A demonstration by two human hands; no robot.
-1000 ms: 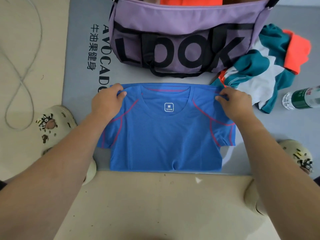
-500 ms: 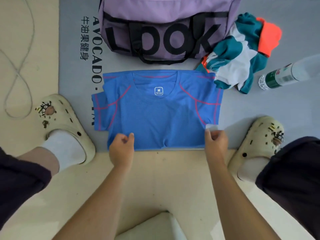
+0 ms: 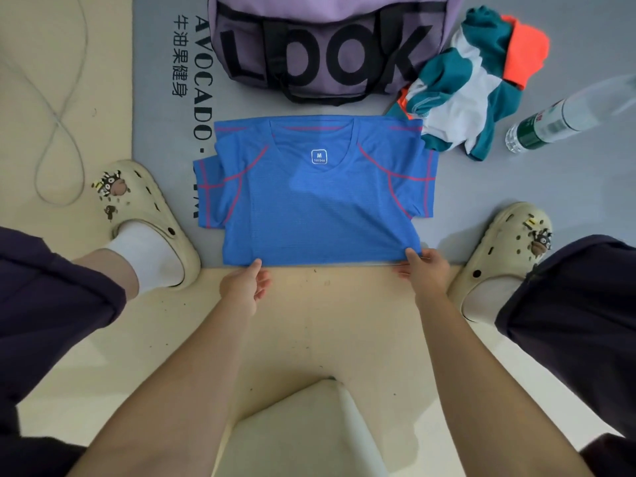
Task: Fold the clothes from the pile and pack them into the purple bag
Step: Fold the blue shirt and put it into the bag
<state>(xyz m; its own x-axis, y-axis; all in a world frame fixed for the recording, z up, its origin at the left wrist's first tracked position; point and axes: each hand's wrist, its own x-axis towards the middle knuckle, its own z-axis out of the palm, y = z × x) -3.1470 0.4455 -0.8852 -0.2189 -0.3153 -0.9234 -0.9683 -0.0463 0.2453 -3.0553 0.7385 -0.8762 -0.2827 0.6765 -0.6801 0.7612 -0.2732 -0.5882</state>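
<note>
A blue T-shirt with pink seams lies flat on the grey mat, collar toward the purple bag, sleeves tucked in at the sides. My left hand is at the near left of the hem, thumb on the cloth and fingers curled under the edge. At the near right corner, my right hand pinches the hem in the same way. The bag, printed LOOK, stands just beyond the shirt. A crumpled teal, white and orange pile of clothes lies to the bag's right.
A plastic water bottle lies on the mat at the far right. My feet in cream clogs stand either side of the shirt, the left clog and the right clog. A grey cable loops on the beige floor at left.
Both hands left the shirt's shoulders and came back to its near hem, where they now hold the edge. The view pulled back and my legs came into sight.
</note>
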